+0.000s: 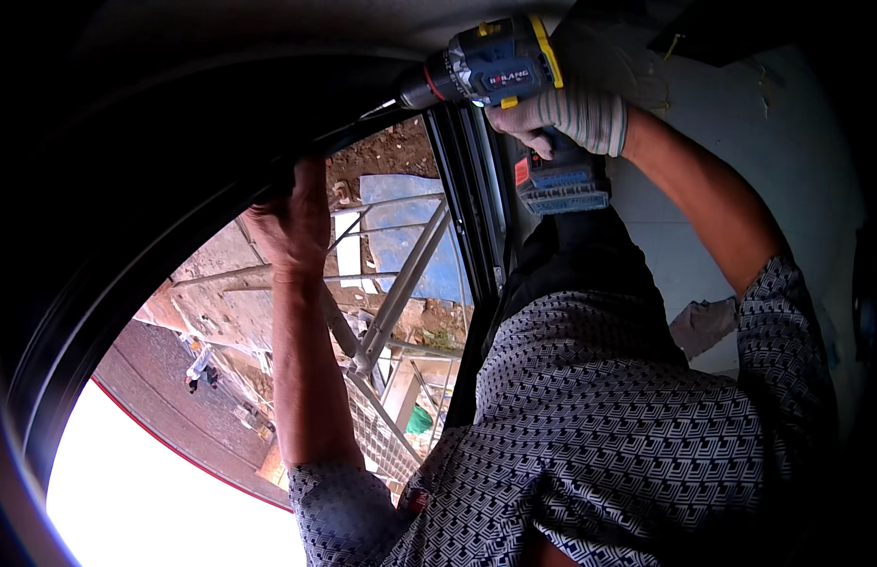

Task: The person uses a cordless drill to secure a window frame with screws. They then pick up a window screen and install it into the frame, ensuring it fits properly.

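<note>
The right hand [566, 118], in a striped work glove, grips the handle of a blue cordless drill [500, 71]. The drill's long axis runs right to left, its bit pointing left into the dark curved window frame [221, 123] at the upper middle. The bare left hand [292, 222] lies left of and below the bit, pressed closed against that frame's inner edge, nearer the drilling spot than the right. Beyond the opening, metal scaffolding [400, 283] and bare ground lie far below. A pale wall [740, 113] stands to the right.
</note>
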`<state>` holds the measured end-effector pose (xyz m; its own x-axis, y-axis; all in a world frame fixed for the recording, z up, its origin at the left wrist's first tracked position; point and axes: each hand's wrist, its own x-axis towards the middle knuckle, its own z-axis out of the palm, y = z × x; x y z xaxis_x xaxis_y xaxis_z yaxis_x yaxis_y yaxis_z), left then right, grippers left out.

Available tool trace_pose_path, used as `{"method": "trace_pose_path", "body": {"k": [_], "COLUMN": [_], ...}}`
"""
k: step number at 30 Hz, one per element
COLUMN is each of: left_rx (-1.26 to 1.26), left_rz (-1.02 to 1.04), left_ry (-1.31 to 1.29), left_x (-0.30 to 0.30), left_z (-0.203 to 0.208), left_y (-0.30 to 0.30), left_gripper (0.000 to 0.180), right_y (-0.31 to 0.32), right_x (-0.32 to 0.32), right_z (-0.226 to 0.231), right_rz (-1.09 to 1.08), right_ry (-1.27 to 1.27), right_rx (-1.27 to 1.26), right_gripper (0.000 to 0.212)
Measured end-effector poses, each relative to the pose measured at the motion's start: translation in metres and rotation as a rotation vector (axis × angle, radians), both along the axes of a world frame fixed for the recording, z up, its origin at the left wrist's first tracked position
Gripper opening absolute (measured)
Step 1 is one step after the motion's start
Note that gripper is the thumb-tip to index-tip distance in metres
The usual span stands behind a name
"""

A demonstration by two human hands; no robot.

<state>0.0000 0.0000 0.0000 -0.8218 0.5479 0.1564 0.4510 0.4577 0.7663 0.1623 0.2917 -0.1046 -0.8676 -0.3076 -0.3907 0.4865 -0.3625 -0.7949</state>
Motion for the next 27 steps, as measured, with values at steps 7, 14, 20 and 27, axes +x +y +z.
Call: {"method": "trace_pose_path", "body": {"k": [7, 14, 20, 27], "left_rx": [0.042, 0.067, 0.107, 0.092], "left_rz": [-0.003, -0.034, 0.007, -0.022], "left_ry": [-0.005, -0.062, -0.037, -0.084], "left_x": [0.001, -0.001, 0.01, 0.0], "left_z": [0.003, 0.002, 0.003, 0.004], "left_y": [-0.001, -0.003, 0.004, -0.002], "left_gripper": [0.009, 0.008, 0.007, 0.008], "right_y": [-0.005, -0.008, -0.008, -0.008], "right_x": [-0.001, -0.001, 0.007, -0.006], "right_z": [0.007, 0.005, -0.007, 0.004], "right_rz": [-0.018, -0.031, -0.038, -0.029], "right_ry": [-0.024, -0.022, 0.016, 0.005], "right_rx": [0.032, 0.031, 0.027, -0.009], "right_gripper": [0.021, 0.022, 0.023, 0.025]}}
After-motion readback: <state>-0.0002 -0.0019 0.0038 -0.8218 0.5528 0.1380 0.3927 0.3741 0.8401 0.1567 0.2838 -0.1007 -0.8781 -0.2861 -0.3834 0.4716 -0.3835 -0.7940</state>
